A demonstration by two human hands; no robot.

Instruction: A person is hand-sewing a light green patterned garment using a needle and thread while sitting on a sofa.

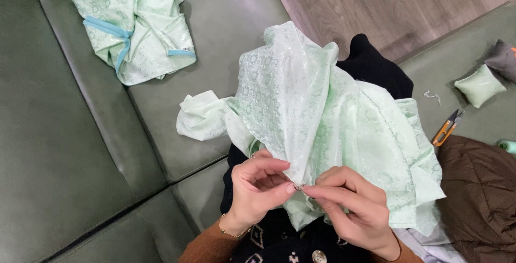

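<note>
Pale-green brocade garment lies bunched over lap on grey-green leather sofa, rising up and away from both hands. Second folded pale-green garment with blue trim sits well apart, upper left. Orange-handled thread snips lie to the right. Left hand and right hand pinch the lower fabric edge, fingertips almost touching; possibly a needle between them, too small to confirm.

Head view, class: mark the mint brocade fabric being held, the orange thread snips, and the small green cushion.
mint brocade fabric (317, 112), head view, on its raised middle fold.
orange thread snips (445, 130), head view, on the orange handle.
small green cushion (480, 85), head view, on its top face.
</note>
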